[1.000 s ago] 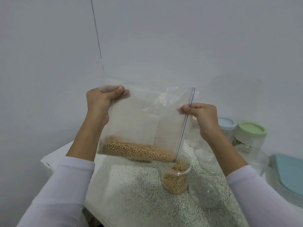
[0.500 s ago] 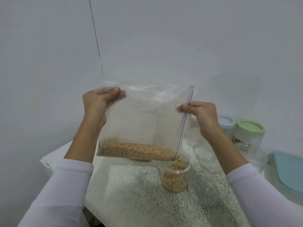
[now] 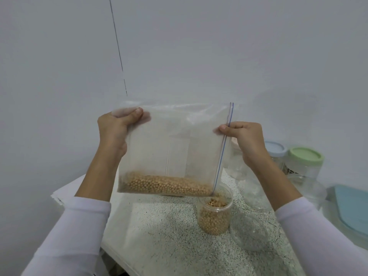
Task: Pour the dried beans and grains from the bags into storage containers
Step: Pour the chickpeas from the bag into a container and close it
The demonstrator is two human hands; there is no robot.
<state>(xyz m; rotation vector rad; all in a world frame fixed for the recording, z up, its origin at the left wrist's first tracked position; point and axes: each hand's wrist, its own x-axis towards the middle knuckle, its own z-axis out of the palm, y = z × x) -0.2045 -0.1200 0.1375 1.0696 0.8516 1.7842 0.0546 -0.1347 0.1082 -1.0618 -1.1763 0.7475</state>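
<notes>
Zip bag (image 3: 175,148) held in the air over the worktop (image 3: 159,236), turned on its side: zip edge (image 3: 225,144) runs top to bottom along the right, sealed bottom edge at the left. Left hand (image 3: 113,132) pinching the upper left corner, thumb in front of the film, other fingers behind it and blurred. Right hand (image 3: 245,136) curled round the zip edge about a third of the way down, thumb tip on the near face. Both hands thus closed on the bag, neither free.

Beans (image 3: 169,185) lying in a long band along the bag's lower edge, long axis left to right, sloping slightly down toward the right. Right end of the band at the lower zip corner, directly above the open mouth of the clear container (image 3: 215,218). Container standing upright on the worktop, already more than half full; whether beans are falling at this instant cannot be told.

Governing relation, as judged: outlet corner sits below and slightly left of the right hand, far from the left hand. Right hand nearer the mouth, so best placed to steer; left hand best placed to lift the sealed end and steepen the slope.

Loose clear lid (image 3: 249,232) just right of the container. Green-lidded jar (image 3: 304,162) and blue-lidded jar (image 3: 275,154) standing far right, well apart from the pour.
</notes>
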